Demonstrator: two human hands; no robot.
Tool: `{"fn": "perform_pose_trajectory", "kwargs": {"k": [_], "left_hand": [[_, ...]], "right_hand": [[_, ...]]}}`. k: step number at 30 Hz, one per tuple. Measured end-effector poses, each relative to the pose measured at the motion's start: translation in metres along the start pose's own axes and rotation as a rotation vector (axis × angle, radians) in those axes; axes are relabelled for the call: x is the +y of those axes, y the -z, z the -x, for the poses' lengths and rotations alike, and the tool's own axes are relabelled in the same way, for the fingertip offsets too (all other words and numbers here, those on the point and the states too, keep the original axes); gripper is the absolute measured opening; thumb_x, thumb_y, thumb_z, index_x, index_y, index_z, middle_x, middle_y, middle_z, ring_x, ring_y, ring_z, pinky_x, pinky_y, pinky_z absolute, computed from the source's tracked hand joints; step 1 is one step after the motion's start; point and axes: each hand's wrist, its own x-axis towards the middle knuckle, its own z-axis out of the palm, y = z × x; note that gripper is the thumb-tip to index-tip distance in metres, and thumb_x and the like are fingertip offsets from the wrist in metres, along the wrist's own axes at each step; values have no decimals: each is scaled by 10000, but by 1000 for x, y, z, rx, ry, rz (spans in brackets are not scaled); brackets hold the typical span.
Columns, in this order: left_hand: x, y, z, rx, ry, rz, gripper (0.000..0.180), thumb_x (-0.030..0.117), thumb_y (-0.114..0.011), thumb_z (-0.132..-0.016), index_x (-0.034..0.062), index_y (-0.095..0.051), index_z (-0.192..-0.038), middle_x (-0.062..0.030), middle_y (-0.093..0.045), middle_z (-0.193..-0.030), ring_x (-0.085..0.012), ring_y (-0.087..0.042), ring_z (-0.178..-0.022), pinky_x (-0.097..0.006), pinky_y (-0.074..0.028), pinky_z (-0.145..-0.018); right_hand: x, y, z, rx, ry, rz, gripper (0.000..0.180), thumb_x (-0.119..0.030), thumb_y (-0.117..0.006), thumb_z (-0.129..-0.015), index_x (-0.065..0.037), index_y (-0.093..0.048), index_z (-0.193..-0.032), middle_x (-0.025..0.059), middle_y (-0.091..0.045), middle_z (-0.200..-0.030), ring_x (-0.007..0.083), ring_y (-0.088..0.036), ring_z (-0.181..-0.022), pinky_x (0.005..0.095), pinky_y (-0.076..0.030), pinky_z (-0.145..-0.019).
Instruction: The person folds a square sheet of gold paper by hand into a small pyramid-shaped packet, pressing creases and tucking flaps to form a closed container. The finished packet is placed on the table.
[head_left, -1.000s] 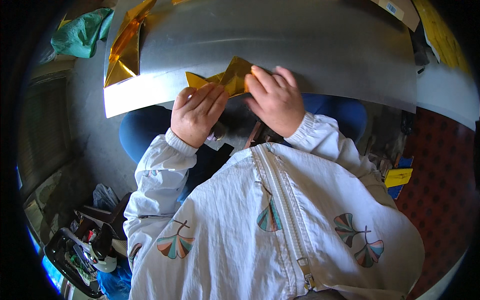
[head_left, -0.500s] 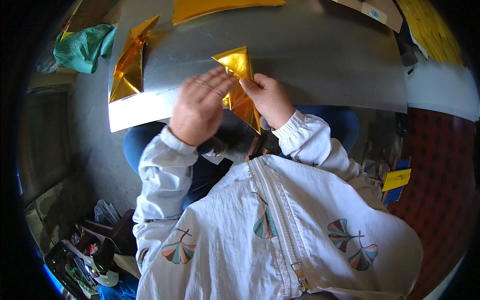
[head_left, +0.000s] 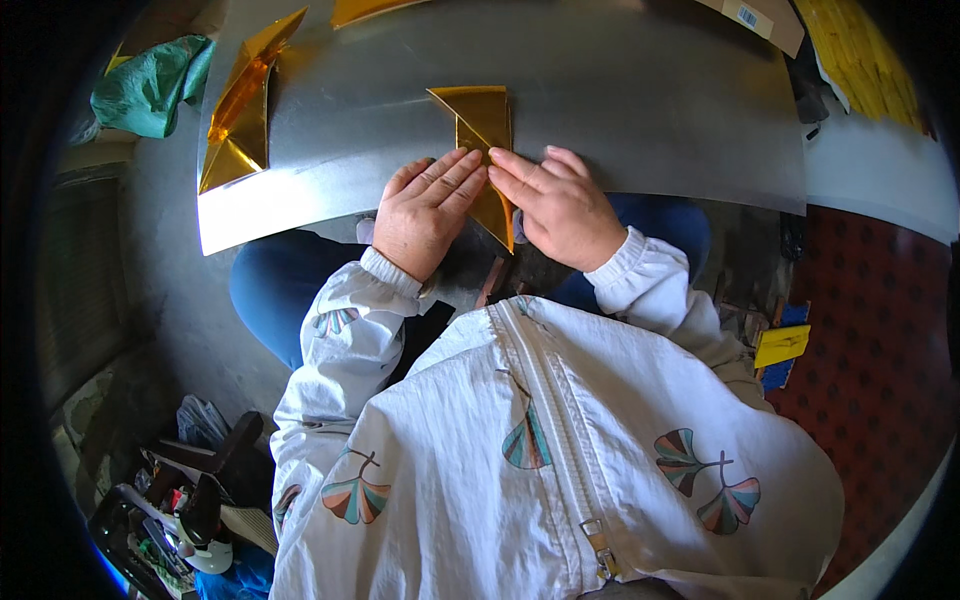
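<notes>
with the left hand [head_left: 425,205], pressing flat — fingers straight and close together, not curled around anything. with the right hand [head_left: 565,200], touching the middle from the other side, fingers loosely spread, not gripping; cannot tell the place of either thumb. under the fingertips of both, see the folded gold piece [head_left: 483,122], lying across the near edge of the grey metal table [head_left: 660,110], with one pointed end past this edge. by its look, should be very light, thin like foil paper, a little springy at the folds and perhaps slippery on the shiny face. probably easy to crumple at the points — so better to take hold at the doubled layers near the middle, pinching softly. farther to the left, see also a second gold piece [head_left: 240,125], well apart.
</notes>
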Motion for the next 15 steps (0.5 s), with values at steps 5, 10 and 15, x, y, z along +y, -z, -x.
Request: {"fn": "perform_pose_trajectory", "kwargs": {"k": [5, 10, 15], "left_hand": [[-5, 0, 0, 24, -1, 67, 349, 144, -700, -801, 106, -660, -1145, -38, -639, -1233, -194, -585, -1176, -379, -437, -988], [-10, 3, 4, 101, 24, 246, 278, 108, -731, -775, 64, -681, -1045, -87, -666, -1153, -258, -604, -1141, -406, -450, -974], [-6, 5, 7, 138, 118, 292, 245, 122, -756, -742, 59, -667, -962, -79, -678, -1106, -248, -609, -1132, -409, -454, -950]], "right_hand": [[1, -24, 7, 156, -53, 6, 464, -151, -696, -829, -165, -600, -1282, 19, -511, -1402, 196, -628, -990, 465, -303, -1086], [0, -26, 7, 208, -100, -53, 382, -149, -686, -834, -163, -652, -1214, -6, -550, -1363, 176, -631, -991, 458, -296, -1080], [-1, -26, 4, 292, -130, -134, 292, -155, -644, -859, -174, -684, -1148, -29, -603, -1298, 154, -636, -948, 428, -295, -1049]]}}
